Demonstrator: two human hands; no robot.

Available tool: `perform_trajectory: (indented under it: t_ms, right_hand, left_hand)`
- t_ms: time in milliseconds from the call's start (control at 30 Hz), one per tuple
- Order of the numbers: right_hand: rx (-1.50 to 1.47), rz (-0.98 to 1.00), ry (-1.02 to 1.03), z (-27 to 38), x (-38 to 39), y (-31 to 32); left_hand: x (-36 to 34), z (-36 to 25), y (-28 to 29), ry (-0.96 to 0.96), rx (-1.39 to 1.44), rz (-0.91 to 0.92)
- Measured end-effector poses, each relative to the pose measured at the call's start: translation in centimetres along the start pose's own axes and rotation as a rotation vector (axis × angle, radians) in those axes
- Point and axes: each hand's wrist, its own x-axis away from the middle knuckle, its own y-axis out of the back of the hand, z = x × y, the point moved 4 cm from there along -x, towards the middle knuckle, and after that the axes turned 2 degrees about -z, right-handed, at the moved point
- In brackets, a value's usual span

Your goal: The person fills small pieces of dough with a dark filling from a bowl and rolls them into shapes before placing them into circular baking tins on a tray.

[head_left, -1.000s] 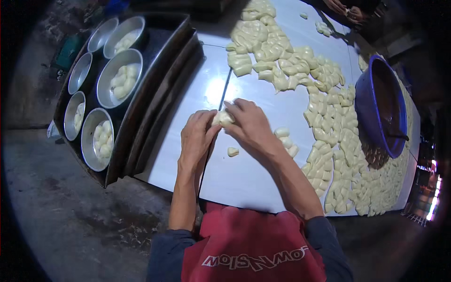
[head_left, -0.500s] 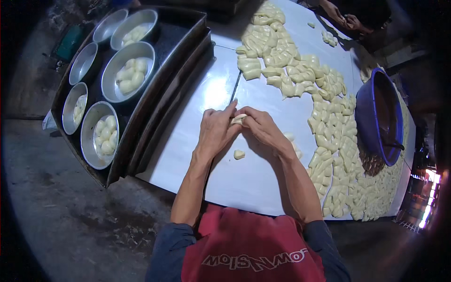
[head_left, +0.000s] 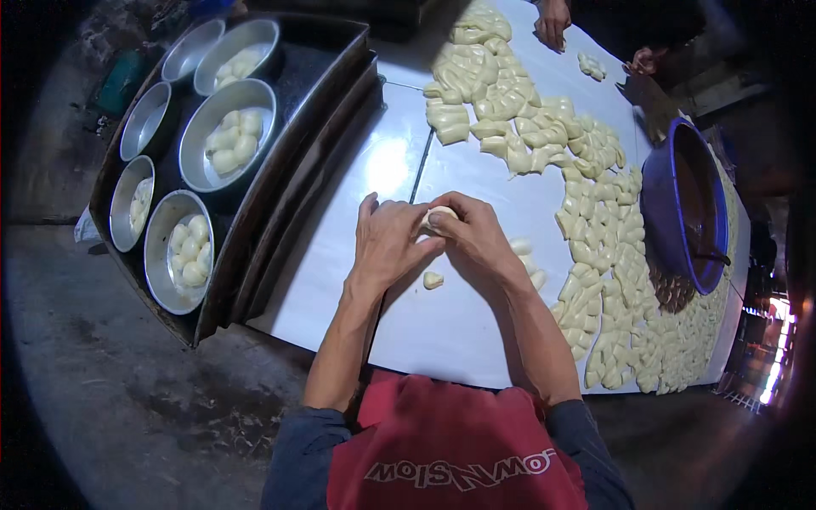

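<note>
My left hand and my right hand are pressed together over the white table, both closed around one pale dough piece held between the fingertips. A small scrap of dough lies on the table just below my hands. A few cut dough pieces rest right of my right wrist. Most of the held piece is hidden by my fingers.
Many cut dough pieces cover the right and far side of the table. A blue basin with dark filling stands at the right edge. On the left a dark tray holds several round metal pans with shaped dough. Another person's hands work at the far end.
My hands stay joined on the dough piece, fingers shifting slightly around it. The view has tilted a little; nothing on the table has moved.
</note>
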Motion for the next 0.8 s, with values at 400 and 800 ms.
perform_trajectory:
  t_ms: [400, 800]
  right_hand:
    - [-0.450, -0.024, -0.299, 0.7, 1.3, 0.6]
    - [-0.355, 0.090, -0.180, 1.2, 0.5, -0.6]
  left_hand:
    - [0.9, 0.9, -0.7, -0.034, -0.041, -0.122]
    - [0.1, 0.5, -0.2, -0.013, -0.068, 0.029]
